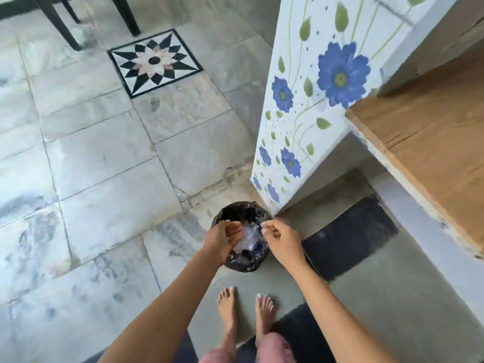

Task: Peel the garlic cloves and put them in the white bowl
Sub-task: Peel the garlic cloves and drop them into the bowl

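Note:
I stand over a small round bin (248,265) lined with a black bag, with pale papery scraps (247,239) inside it. My left hand (225,238) hovers over the bin's left side, cupped, with the palm tilted toward the opening. My right hand (281,241) is over the right rim, its fingers loosely curled and the fingertips pointing at the left hand. I see nothing held in either hand. No garlic cloves and no white bowl are in view.
The bin stands on a marble floor at the corner of a white counter wall with blue flowers (309,100). A wooden shelf (429,142) juts out at the right. My bare feet (246,315) are just behind the bin. Dark chair legs (62,24) stand at the far left.

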